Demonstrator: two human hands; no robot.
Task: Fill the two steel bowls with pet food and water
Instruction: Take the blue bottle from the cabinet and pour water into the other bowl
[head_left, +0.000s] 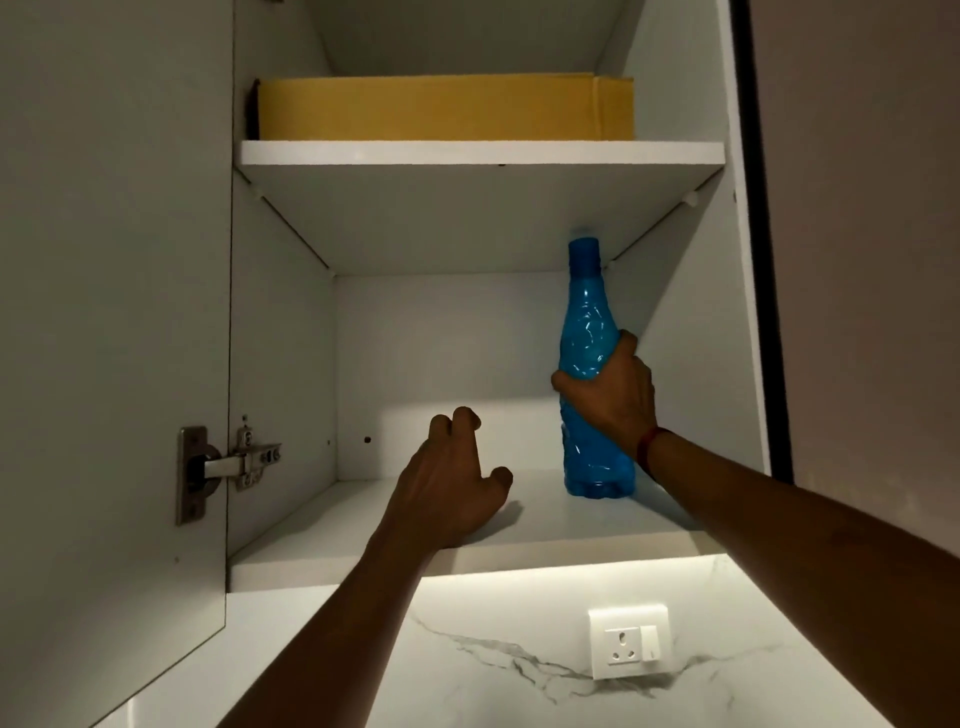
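A tall blue plastic bottle (589, 322) with a blue cap stands upright on the lower shelf (322, 540) of an open white wall cupboard, towards the right side. My right hand (615, 395) is wrapped around the bottle's middle. My left hand (447, 483) reaches into the same shelf to the left of the bottle, fingers curled and apart, holding nothing, its heel near the shelf's front edge. The steel bowls and the pet food are out of view.
A flat yellow cardboard box (441, 106) lies on the upper shelf (478, 156). The cupboard door (104, 312) hangs open at the left on a metal hinge (228, 467). Below the cupboard is a marble-patterned wall with a white socket and switch (628, 644).
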